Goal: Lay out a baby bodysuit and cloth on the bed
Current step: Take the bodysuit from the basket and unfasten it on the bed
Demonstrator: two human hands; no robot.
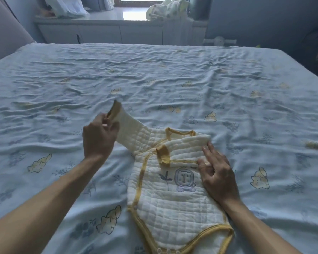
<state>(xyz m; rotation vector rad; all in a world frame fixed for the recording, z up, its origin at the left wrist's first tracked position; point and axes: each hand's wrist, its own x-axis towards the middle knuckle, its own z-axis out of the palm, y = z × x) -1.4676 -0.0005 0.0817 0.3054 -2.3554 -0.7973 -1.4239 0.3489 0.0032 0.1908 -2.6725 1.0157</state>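
From the head view, the baby bodysuit (pixel 165 204) lies on the near middle of the bed (pixel 173 74) — cream quilted muslin with mustard-yellow binding along the wrap front, neckline and leg openings. A lion (pixel 184 179) in a round mane is printed on its chest, with a small leafy sprig just left of it; snap fasteners show along the left edge and at the crotch. No writing can be read on it. The bodysuit's right-side sleeve is folded across the chest, its yellow cuff near the centre.

The left hand (pixel 99 138) is raised above the bed, up and left of the bodysuit, fingers pinched closed on the yellow cuff (pixel 114 110) of the other sleeve, pulling that sleeve out diagonally off the sheet. The right hand (pixel 217 173) rests flat on the bodysuit's right side, fingers spread and open, pressing the folded sleeve down — gripping nothing. Both forearms reach in from the bottom edge.
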